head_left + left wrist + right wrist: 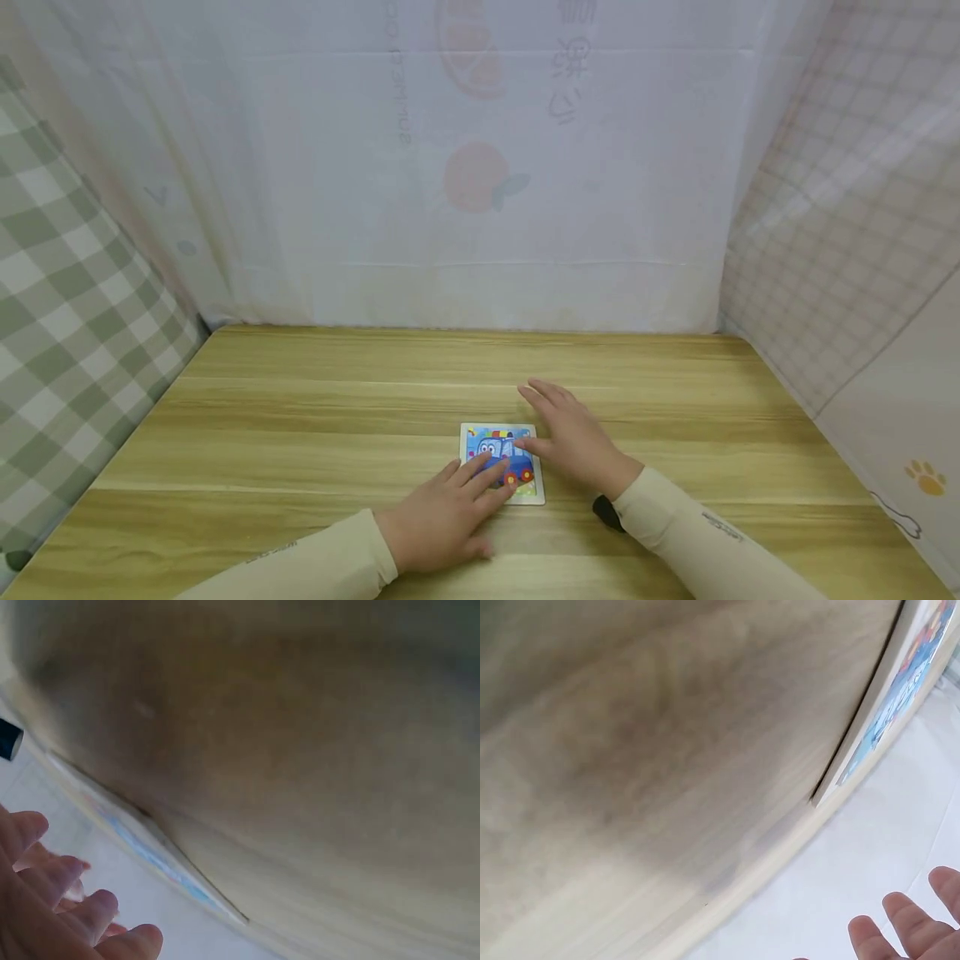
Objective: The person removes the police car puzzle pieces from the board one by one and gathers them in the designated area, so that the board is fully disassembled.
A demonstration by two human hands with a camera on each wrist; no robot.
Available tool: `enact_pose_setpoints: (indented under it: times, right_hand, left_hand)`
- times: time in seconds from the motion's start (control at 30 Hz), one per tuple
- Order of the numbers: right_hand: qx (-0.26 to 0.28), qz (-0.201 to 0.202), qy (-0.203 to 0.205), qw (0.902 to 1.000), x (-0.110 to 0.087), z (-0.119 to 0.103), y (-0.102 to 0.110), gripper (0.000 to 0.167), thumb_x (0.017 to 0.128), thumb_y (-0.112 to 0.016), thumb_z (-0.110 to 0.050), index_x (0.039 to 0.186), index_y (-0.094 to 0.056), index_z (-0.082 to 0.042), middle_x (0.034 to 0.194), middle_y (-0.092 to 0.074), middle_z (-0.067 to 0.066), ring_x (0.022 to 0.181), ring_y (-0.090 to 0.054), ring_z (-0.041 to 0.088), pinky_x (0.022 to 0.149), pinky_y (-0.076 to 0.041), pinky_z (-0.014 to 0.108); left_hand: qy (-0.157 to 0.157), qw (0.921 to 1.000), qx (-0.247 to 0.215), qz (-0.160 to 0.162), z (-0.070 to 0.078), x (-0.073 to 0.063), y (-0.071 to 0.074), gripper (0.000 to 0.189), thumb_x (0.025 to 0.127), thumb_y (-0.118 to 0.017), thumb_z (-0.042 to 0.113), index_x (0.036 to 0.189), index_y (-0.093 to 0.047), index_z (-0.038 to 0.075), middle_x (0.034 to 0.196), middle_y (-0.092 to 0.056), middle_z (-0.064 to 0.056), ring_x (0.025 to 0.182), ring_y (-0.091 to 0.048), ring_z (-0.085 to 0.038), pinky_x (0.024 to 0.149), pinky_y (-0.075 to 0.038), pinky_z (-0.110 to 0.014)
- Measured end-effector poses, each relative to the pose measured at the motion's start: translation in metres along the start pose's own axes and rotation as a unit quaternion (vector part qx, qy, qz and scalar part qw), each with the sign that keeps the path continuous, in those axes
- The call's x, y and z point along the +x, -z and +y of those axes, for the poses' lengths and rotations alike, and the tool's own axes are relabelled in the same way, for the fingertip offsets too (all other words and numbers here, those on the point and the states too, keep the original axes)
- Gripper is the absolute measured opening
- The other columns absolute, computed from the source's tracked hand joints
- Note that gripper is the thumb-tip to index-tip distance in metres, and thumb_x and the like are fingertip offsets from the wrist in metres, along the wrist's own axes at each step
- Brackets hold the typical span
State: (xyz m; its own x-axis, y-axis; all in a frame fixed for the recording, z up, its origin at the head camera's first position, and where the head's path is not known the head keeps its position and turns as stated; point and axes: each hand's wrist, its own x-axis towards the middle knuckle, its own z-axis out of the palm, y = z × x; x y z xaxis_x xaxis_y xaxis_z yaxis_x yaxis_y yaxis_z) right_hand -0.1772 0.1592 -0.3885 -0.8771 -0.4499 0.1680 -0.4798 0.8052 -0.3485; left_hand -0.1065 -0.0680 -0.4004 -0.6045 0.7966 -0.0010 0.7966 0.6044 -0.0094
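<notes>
Picture board: one is laid on one table;
Left hand: released, fingers stretched over the board;
Right hand: released, thumb held over its right side;
Sleeves: two are worn

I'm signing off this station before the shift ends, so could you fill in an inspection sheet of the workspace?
Surface: wood-grain table.
Job's things: one board with a blue car picture and pale border, lying flat.
Clutter: a black object by the right wrist; what it is cannot be told.
Left hand: fingers spread over the board's lower part; contact unclear.
Right hand: fingers extended at the board's right side; contact unclear.
Cables: nothing seen.
Surroundings: white cloth with fruit prints behind, checked cloth left, grid-patterned cloth right.
</notes>
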Motion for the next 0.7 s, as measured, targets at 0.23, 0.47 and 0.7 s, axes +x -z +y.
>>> enact_pose_setpoints:
  times: [0.23, 0.47, 0.7]
  right_hand:
    - [0.05, -0.03, -0.007, 0.9982, 0.009, -0.005, -0.003, 0.069, 0.086, -0.073, -0.032, 0.144, -0.044, -0.008, 0.149, -0.041, 0.013, 0.136, -0.037, 0.035, 0.107, -0.035, 0.053]
    - [0.089, -0.057, 0.005, 0.9944, 0.019, -0.013, -0.01, 0.062, 0.086, -0.074, -0.026, 0.14, -0.05, -0.007, 0.144, -0.047, 0.012, 0.135, -0.039, 0.033, 0.108, -0.034, 0.049]
    - [0.085, -0.082, 0.014, 0.9929, 0.028, -0.02, -0.015, 0.051, 0.086, -0.074, -0.023, 0.131, -0.058, -0.008, 0.137, -0.053, 0.01, 0.131, -0.045, 0.031, 0.107, -0.037, 0.048]
  left_hand:
    - [-0.036, 0.9992, 0.009, -0.013, 0.002, -0.003, -0.001, 0.06, 0.096, -0.05, 0.05, 0.147, -0.041, 0.02, 0.155, -0.033, -0.002, 0.141, -0.031, -0.026, 0.105, -0.04, -0.042]
    - [-0.058, 0.9976, 0.007, -0.037, 0.003, -0.003, -0.001, 0.058, 0.098, -0.045, 0.05, 0.149, -0.038, 0.021, 0.156, -0.031, -0.002, 0.142, -0.029, -0.025, 0.106, -0.039, -0.04]
    - [-0.077, 0.9963, 0.03, -0.025, 0.004, -0.004, -0.005, 0.056, 0.099, -0.044, 0.048, 0.148, -0.04, 0.021, 0.153, -0.035, -0.001, 0.14, -0.033, -0.024, 0.105, -0.04, -0.038]
